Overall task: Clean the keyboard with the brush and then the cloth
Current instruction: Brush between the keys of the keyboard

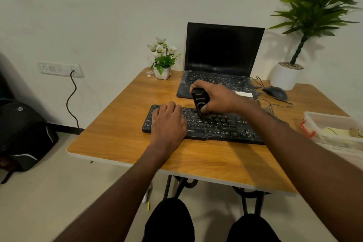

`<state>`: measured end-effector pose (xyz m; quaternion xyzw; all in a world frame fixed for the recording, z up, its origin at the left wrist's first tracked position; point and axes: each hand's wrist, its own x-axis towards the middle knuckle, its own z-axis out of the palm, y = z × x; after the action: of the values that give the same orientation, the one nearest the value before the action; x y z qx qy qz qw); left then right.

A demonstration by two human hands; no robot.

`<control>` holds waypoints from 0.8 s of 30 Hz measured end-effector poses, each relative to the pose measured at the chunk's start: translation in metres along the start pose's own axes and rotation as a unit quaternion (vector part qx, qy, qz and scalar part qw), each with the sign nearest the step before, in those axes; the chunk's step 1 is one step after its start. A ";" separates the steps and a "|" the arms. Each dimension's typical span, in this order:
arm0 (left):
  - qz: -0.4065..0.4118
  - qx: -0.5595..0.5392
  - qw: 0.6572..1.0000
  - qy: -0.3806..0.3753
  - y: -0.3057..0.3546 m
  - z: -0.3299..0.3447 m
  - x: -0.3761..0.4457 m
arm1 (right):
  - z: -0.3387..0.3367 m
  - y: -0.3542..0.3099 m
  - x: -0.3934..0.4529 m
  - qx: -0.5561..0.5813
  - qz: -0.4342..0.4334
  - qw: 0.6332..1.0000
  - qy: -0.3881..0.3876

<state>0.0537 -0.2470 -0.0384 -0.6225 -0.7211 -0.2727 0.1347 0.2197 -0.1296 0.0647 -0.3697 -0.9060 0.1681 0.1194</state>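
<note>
The black keyboard (214, 125) lay flat on the wooden counter (121, 124); the black brush (199, 100) stood upright on its middle keys.

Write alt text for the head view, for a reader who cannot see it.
A person's right hand grips a black brush upright on a black keyboard, while the left hand rests flat on its left end. An open laptop sits behind on the wooden table.

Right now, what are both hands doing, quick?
Left hand: open, fingers flat, pressing on the left end of the keyboard.
Right hand: closed around the black brush, its tip on the keys.
</note>
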 end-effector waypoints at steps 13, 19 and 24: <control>0.008 0.022 1.000 0.019 0.001 0.000 -0.001 | 0.007 0.015 -0.012 0.051 0.003 0.996 0.073; 0.011 0.021 1.000 0.017 0.001 -0.001 0.000 | 0.002 0.025 -0.025 -0.002 0.013 0.997 0.080; 0.017 0.022 0.999 0.018 0.001 -0.001 0.000 | 0.006 0.027 -0.038 0.028 0.010 0.996 0.086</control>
<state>0.0547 -0.2477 -0.0377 -0.6268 -0.7135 -0.2656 0.1658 0.2607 -0.1400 0.0450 -0.3886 -0.8835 0.1623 0.2050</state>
